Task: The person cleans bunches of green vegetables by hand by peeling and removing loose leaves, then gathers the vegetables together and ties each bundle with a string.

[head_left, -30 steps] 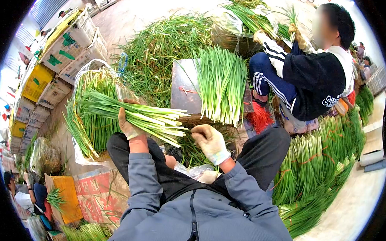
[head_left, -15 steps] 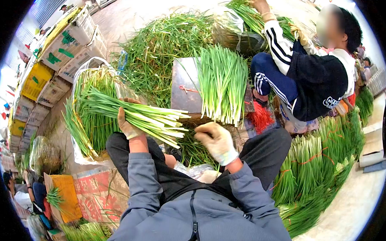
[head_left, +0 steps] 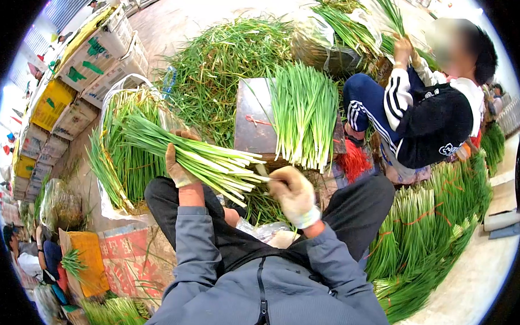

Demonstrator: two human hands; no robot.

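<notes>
My left hand (head_left: 181, 165), in a pale work glove, is closed round a bunch of garlic chives (head_left: 214, 169). The green leaves point to the upper left and the whitish stem ends to the right. Beside those ends is my gloved right hand (head_left: 295, 193), its fingers curled together and slightly blurred. A small pale sliver shows at its fingertips, too unclear to name. In front of me, a trimmed pile of chives (head_left: 305, 115) lies on a dark board (head_left: 251, 130) with a red tie (head_left: 257, 121) next to it.
At left is a plastic-lined basket of chives (head_left: 128, 158); stacked cartons (head_left: 73, 87) stand behind it. Loose leaves (head_left: 229, 64) are heaped beyond the board. A co-worker (head_left: 439, 106) sits at right, above tied bundles (head_left: 418, 225). Red ties (head_left: 353, 161) hang by the board.
My right hand has moved slightly to the right and down, and a pale sliver now shows at its fingertips. The co-worker's hands have come together, lifting some chives.
</notes>
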